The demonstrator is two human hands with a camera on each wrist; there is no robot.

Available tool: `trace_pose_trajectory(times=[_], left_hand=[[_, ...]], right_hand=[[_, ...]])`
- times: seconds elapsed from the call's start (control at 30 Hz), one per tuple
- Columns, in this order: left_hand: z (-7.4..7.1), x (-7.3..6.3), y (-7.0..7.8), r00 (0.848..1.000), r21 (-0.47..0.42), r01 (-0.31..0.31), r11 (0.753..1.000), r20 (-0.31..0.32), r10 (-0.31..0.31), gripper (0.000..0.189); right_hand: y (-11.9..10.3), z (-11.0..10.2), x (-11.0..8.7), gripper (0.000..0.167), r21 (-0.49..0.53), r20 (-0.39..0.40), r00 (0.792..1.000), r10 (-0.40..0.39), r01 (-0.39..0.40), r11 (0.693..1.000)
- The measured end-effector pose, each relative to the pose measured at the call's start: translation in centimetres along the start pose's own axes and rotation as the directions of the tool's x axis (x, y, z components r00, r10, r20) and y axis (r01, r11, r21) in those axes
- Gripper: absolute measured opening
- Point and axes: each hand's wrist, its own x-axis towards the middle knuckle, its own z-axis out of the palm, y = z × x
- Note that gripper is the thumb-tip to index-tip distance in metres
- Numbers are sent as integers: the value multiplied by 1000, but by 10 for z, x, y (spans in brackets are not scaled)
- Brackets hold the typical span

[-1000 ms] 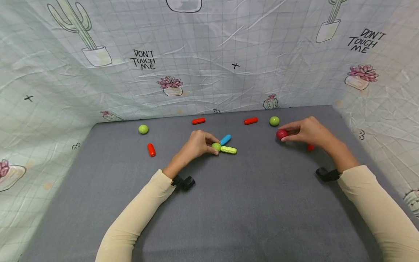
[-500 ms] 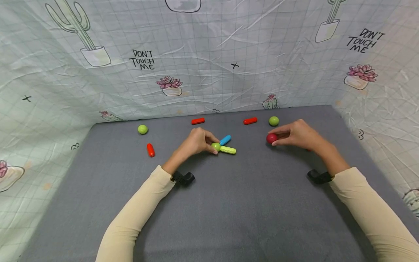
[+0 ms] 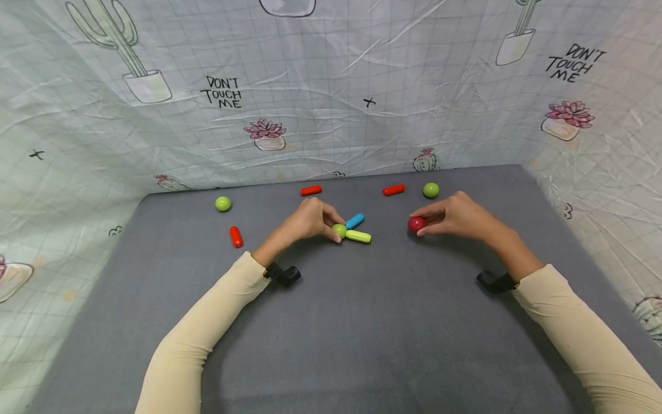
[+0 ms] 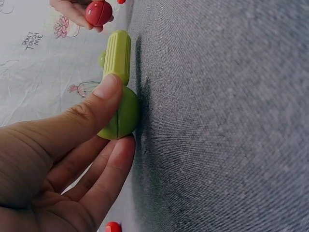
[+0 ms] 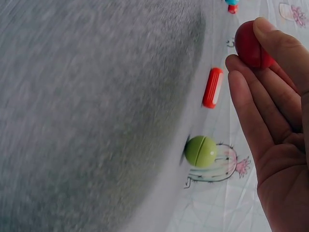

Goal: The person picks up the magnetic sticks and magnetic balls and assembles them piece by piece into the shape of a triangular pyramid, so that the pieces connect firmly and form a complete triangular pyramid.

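Observation:
My left hand (image 3: 312, 219) pinches a green ball (image 4: 126, 112) between thumb and fingers, close over the grey table. A ridged yellow-green rod (image 3: 358, 236) and a blue rod (image 3: 354, 221) fan out from that ball to the right. Off to the right, my right hand (image 3: 457, 215) grips a dark red ball (image 3: 416, 224) by thumb and fingertips. In the right wrist view the red ball (image 5: 252, 46) shows a seam and is held above the cloth. A gap separates it from the yellow-green rod's free end.
Red rods lie at the back middle (image 3: 311, 190), back right (image 3: 394, 190) and left (image 3: 235, 236). Loose green balls rest at the back left (image 3: 223, 203) and back right (image 3: 431, 190). A printed curtain (image 3: 320, 86) hangs behind the grey table (image 3: 331, 345).
My right hand has carried the red ball leftward and slightly nearer, toward the joined pieces. The left hand has kept its pinch on the green ball, almost still.

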Motion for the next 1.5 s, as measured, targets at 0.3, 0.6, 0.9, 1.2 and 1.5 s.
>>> trace_pose_trajectory(times=[0.3, 0.6, 0.9, 1.2, 1.5], left_hand=[[0, -1, 2, 1000, -10, -16, 1000, -3, 16, 35], [-2, -1, -2, 1000, -15, -25, 1000, -9, 25, 34], [-2, 0, -3, 999, -8, -39, 999, -13, 39, 34], [0, -1, -3, 999, -21, -43, 999, -21, 42, 33], [1, -2, -3, 1000, -34, -18, 999, -15, 17, 34]], right_hand=[[-9, 4, 3, 40, 8, 15, 1000, 10, -10, 1000], [-17, 9, 10, 40, 46, 40, 999, -13, 12, 999], [-25, 17, 17, 41, 79, 60, 998, -36, 32, 996], [-29, 24, 22, 41, 91, 78, 995, -64, 57, 994], [-33, 29, 24, 41, 102, 99, 992, -82, 72, 992]])
